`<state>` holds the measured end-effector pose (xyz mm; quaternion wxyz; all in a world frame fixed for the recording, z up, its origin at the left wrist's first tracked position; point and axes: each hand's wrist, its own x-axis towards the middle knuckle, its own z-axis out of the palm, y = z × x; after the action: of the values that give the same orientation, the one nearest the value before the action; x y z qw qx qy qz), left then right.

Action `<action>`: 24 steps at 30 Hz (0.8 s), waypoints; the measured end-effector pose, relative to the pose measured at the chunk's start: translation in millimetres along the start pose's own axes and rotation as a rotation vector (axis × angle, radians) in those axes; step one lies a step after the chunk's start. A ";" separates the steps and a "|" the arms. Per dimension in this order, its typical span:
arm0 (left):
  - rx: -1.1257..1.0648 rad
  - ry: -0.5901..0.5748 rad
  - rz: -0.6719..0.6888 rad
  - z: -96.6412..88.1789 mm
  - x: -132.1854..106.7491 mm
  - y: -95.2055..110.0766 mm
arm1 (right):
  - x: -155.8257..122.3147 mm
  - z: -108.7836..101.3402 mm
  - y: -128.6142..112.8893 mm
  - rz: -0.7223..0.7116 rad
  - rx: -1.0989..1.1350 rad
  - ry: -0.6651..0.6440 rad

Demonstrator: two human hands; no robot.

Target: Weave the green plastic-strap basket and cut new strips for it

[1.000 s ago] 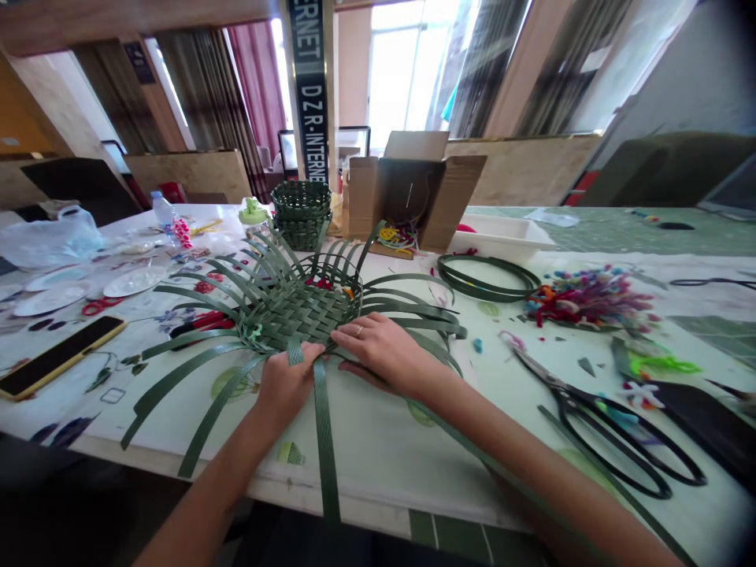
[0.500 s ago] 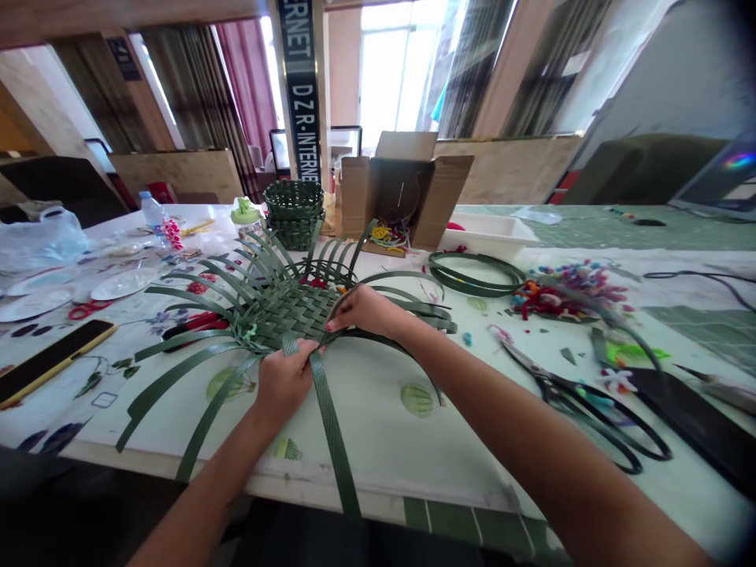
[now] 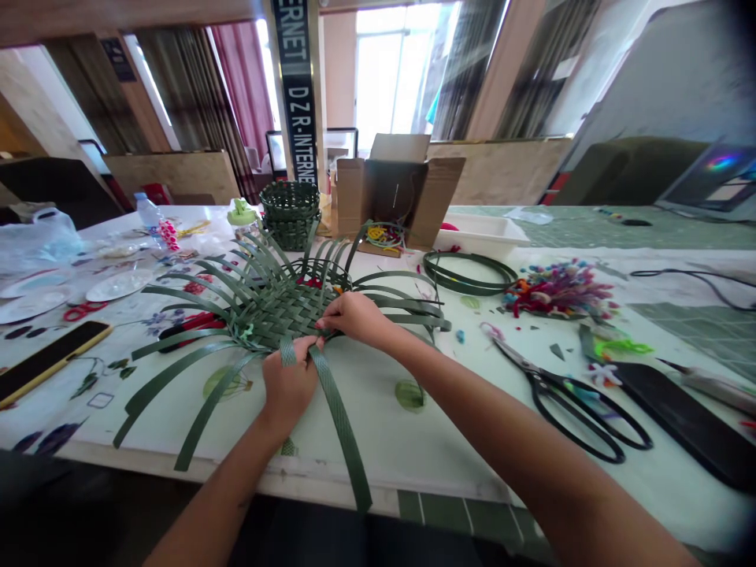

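Note:
A half-woven basket (image 3: 283,311) of flat green strips lies on the table, its loose strip ends fanning out on all sides. At the near edge my left hand (image 3: 292,382) is closed on the weave, with one strip passing over its fingers. A long loose strip (image 3: 342,425) hangs from there toward the table's front edge. Just to the right, my right hand (image 3: 351,315) pinches a strip at the basket's near right edge, its fingertips on the weave. The exact strip ends between the fingers are partly hidden.
Black-handled scissors (image 3: 570,402) lie at the right, near a coil of green strip (image 3: 469,272) and a heap of coloured pipe cleaners (image 3: 558,287). A phone (image 3: 53,358) lies at the left. Behind stand a finished green basket (image 3: 289,216) and an open cardboard box (image 3: 440,201).
My right hand has shifted slightly left, and the strip arching by its wrist is now out of the way. My left hand keeps its hold at the basket's edge.

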<state>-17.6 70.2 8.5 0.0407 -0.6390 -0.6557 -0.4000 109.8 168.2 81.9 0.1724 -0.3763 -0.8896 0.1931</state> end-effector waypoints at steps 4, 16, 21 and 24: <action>-0.067 0.038 -0.046 0.5 -0.1 0.9 | -19.2 -8.6 1.7 -0.174 -0.079 0.019; 0.052 0.103 -0.111 6.7 -2.1 0.9 | -57.6 -26.7 -14.9 0.032 -0.315 0.056; 0.028 0.155 -0.086 8.3 -3.3 -0.8 | -29.4 -23.9 -18.2 0.145 -0.243 -0.040; 0.019 0.153 -0.085 8.3 -3.8 -1.2 | -19.7 -26.0 -15.7 0.239 -0.058 -0.064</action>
<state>-14.2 72.1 0.2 0.0797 -0.5777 -0.6811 -0.4427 125.0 149.1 108.7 0.1088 -0.4784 -0.8485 0.1983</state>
